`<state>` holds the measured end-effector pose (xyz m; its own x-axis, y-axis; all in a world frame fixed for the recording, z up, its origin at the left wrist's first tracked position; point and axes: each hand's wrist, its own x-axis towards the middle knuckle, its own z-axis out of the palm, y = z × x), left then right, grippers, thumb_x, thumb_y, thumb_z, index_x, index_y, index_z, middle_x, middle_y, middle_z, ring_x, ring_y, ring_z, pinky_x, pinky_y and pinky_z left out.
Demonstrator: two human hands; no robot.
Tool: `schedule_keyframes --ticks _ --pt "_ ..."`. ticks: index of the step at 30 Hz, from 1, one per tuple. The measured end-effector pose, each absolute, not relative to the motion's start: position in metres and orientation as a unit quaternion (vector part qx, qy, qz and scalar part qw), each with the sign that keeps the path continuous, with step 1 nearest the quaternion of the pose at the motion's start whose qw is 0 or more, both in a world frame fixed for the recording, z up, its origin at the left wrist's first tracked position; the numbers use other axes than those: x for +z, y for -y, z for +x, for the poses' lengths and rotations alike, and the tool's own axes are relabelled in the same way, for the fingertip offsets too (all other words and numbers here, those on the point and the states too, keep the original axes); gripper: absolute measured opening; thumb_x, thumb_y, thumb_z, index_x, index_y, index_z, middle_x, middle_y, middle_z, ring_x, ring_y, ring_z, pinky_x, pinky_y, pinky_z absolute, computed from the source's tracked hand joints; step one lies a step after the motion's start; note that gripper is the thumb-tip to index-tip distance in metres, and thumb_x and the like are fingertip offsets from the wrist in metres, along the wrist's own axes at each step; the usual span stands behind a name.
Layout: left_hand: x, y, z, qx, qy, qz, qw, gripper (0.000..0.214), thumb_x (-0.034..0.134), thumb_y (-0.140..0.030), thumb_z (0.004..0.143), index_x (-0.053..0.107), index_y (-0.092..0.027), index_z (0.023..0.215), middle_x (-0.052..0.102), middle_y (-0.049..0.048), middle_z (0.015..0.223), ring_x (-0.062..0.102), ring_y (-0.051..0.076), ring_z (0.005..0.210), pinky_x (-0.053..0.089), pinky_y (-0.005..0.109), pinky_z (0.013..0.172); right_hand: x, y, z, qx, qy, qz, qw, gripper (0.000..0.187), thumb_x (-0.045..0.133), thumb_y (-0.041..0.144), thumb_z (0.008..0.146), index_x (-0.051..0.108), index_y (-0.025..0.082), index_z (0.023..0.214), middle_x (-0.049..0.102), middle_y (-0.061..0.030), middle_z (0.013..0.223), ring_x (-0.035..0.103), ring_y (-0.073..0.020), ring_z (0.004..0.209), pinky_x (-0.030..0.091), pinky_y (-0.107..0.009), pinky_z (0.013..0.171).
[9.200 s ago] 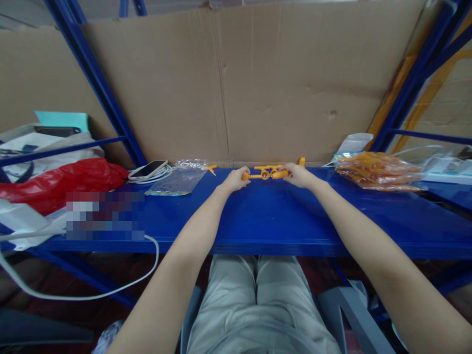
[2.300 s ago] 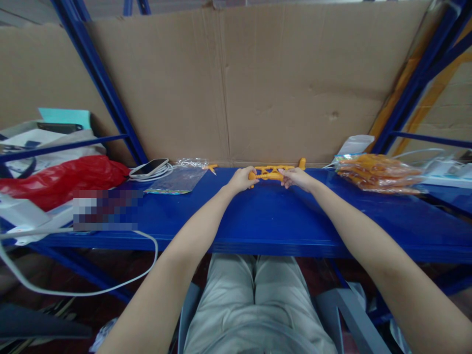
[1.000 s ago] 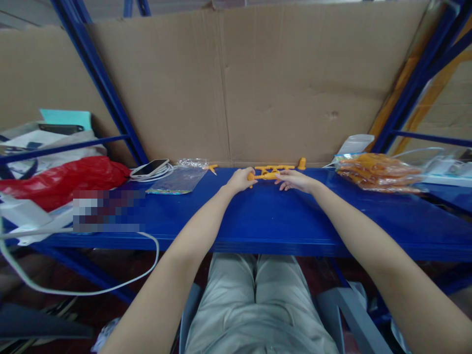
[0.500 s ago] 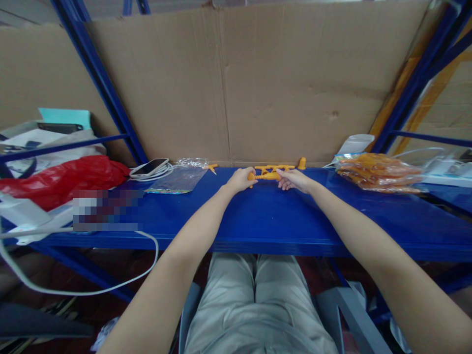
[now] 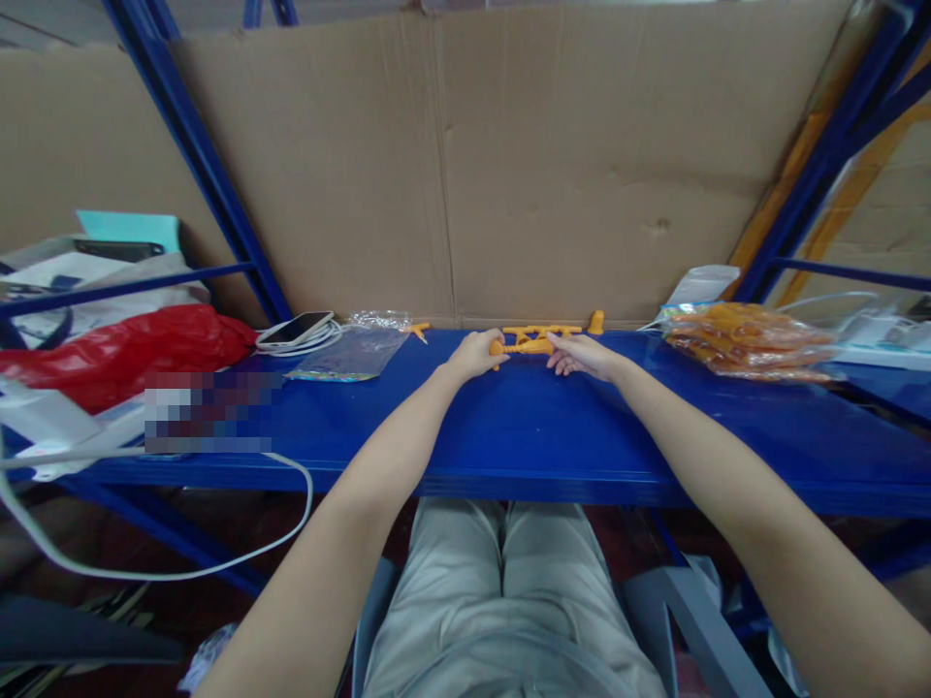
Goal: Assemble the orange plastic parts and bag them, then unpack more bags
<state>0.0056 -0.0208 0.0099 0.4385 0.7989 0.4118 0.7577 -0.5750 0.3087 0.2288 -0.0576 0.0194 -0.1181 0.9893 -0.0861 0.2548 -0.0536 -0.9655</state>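
Between my two hands lies an orange plastic piece with a ridged, screw-like shaft [image 5: 525, 347]; its exact kind I cannot make out. My left hand [image 5: 476, 355] is closed on its left end, where a rounded knob shows at the fingertips. At the other end, my right hand [image 5: 580, 356] pinches the thicker part between thumb and fingers. Just behind the hands, an orange frame-like plastic part [image 5: 542, 332] lies at the cardboard's foot. A small orange upright peg [image 5: 596, 322] stands to its right. Left of my hands is a small orange branched part [image 5: 418, 331].
A clear plastic bag [image 5: 353, 359] and a phone [image 5: 295, 330] on a coiled white cable lie to the left, beside a red plastic bag [image 5: 131, 354]. On the right sits a clear bag of orange parts [image 5: 746, 339]. A cardboard sheet [image 5: 545, 174] stands behind the blue table [image 5: 538, 436].
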Motion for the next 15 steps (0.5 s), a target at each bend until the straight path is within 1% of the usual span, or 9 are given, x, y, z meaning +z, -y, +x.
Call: schedule_keyframes --ticks 3,7,9,12,15 --pt "0.009 0.019 0.004 0.269 -0.46 0.845 0.051 0.023 0.07 -0.023 0.08 0.061 -0.018 0.101 0.067 -0.0027 0.063 0.066 0.014 0.064 0.048 0.023 0.066 0.017 0.055 0.231 0.489 0.568 -0.533 0.392 0.027 0.053 0.043 0.095 0.053 0.016 0.09 0.067 -0.0033 0.065 0.058 -0.0078 0.047 0.045 -0.015 0.044" --pt "0.008 0.016 -0.002 0.275 -0.464 0.84 0.061 0.022 0.066 -0.021 0.082 0.061 -0.018 0.102 0.066 -0.0023 0.064 0.065 0.014 0.062 0.049 0.023 0.065 0.016 0.053 0.234 0.483 0.578 -0.529 0.391 0.026 0.052 0.043 0.096 0.055 0.017 0.093 0.068 -0.0036 0.066 0.058 -0.0085 0.048 0.046 -0.016 0.044" --pt "0.007 0.013 -0.007 0.278 -0.466 0.839 0.043 0.022 0.063 -0.019 0.082 0.062 -0.018 0.104 0.069 0.0003 0.071 0.066 0.015 0.068 0.05 0.025 0.07 0.017 0.052 0.235 0.46 0.588 -0.533 0.397 0.025 0.052 0.041 0.097 0.056 0.017 0.092 0.068 -0.0039 0.067 0.057 -0.0082 0.047 0.045 -0.016 0.043" --pt "0.006 0.007 -0.016 0.277 -0.483 0.831 -0.007 0.023 0.061 -0.015 0.082 0.063 -0.019 0.105 0.072 0.006 0.091 0.068 0.019 0.087 0.051 0.029 0.081 0.018 0.048 0.24 0.398 0.593 -0.562 0.418 0.019 0.053 0.032 0.097 0.057 0.016 0.087 0.067 -0.0032 0.066 0.054 -0.0068 0.043 0.039 -0.015 0.038" --pt "0.003 0.001 -0.025 0.252 -0.525 0.813 -0.032 0.026 0.058 -0.015 0.084 0.065 -0.021 0.108 0.072 0.0075 0.102 0.067 0.022 0.1 0.05 0.032 0.09 0.017 0.041 0.247 0.32 0.609 -0.586 0.427 0.015 0.057 0.024 0.093 0.057 0.016 0.081 0.064 -0.0012 0.059 0.05 -0.0068 0.04 0.036 -0.016 0.036"
